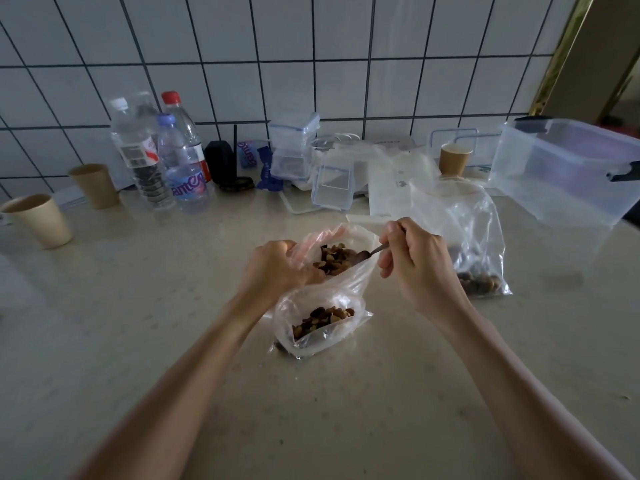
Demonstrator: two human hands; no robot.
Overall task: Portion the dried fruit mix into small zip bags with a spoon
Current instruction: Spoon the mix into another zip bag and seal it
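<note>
Two bare forearms reach in from five and seven o'clock across a pale countertop point(138, 306), meeting at its centre. Largest of what stands around it is a clear lidded storage tub point(568, 168) at two o'clock, pushed back, likely to keep the working space free. Along the tiled wall from ten to twelve o'clock stand water bottles point(162, 157), paper cups point(38, 220) and small clip-lid boxes point(294, 147). At three o'clock from the hands a large clear bag point(464, 237) stands upright with dried fruit mix settled at its bottom, probably a portion set aside. At centre, the left hand point(277, 268) grips the rim of an open bag point(343, 251) of dried fruit mix point(332, 259), fingers curled round the plastic, seemingly to hold the mouth wide. Just below it, at six o'clock, a small zip bag point(318, 327) lies partly filled, its mouth gaping towards the first bag, so a spoonful has little way to travel. The right hand point(412, 261) pinches the handle of a metal spoon point(367, 253), fingers closed round it, bowl dipped into the mix.
</note>
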